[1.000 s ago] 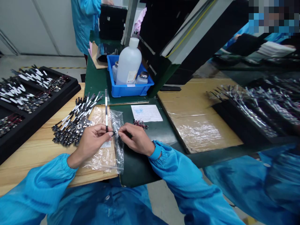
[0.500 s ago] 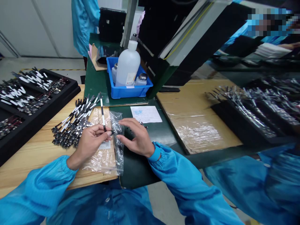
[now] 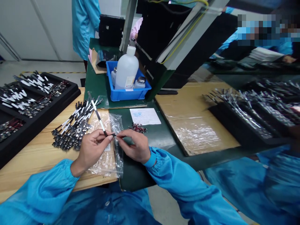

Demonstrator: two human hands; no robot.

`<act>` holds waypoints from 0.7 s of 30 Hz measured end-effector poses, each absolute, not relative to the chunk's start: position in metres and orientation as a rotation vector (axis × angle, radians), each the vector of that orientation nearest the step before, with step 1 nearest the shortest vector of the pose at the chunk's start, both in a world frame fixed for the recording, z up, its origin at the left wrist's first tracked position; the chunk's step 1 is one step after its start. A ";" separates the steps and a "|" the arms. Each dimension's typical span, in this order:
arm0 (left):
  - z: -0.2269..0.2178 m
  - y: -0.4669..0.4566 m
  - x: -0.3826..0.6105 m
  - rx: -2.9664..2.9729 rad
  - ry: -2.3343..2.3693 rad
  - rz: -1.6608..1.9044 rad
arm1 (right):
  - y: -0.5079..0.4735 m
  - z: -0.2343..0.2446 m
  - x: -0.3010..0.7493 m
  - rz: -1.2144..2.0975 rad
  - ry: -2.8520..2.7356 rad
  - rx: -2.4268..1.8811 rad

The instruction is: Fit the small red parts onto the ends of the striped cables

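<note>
The left hand (image 3: 92,150) pinches one slim black-and-white flex cable (image 3: 99,121) between thumb and fingers, its strip tilted up and away above a clear plastic bag (image 3: 118,147). The right hand (image 3: 134,147) is closed too, its fingertips pinching at the cable's small dark end, the two hands almost meeting. To the left, on the wooden desk (image 3: 30,168), lies one pile of similar cables (image 3: 70,132) — too many to count — while one small heap of red-and-black parts (image 3: 137,127) sits on the green mat (image 3: 138,178).
</note>
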State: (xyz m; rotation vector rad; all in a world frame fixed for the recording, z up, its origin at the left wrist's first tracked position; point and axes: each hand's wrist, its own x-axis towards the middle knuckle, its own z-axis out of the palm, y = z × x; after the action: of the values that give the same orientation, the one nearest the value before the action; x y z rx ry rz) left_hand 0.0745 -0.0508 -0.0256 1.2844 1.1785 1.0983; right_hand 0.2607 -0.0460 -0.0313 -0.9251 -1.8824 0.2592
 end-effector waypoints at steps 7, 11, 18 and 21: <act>-0.030 -0.054 0.075 1.449 1.191 1.121 | -0.046 -0.029 0.261 0.210 -1.824 -0.972; -0.032 -0.056 0.075 1.630 1.189 1.156 | -0.046 -0.030 0.261 0.204 -1.804 -0.984; -0.036 -0.058 0.072 1.833 1.153 1.200 | -0.045 -0.031 0.262 0.178 -1.815 -0.972; -0.034 -0.058 0.074 1.845 1.144 1.239 | -0.046 -0.031 0.262 0.180 -1.845 -0.967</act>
State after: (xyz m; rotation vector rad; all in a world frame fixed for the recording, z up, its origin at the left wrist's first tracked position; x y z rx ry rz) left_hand 0.0739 -0.0580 -0.0336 1.8450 1.1441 1.2386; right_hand 0.2624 -0.0455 -0.0305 -0.9670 -1.8455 0.1802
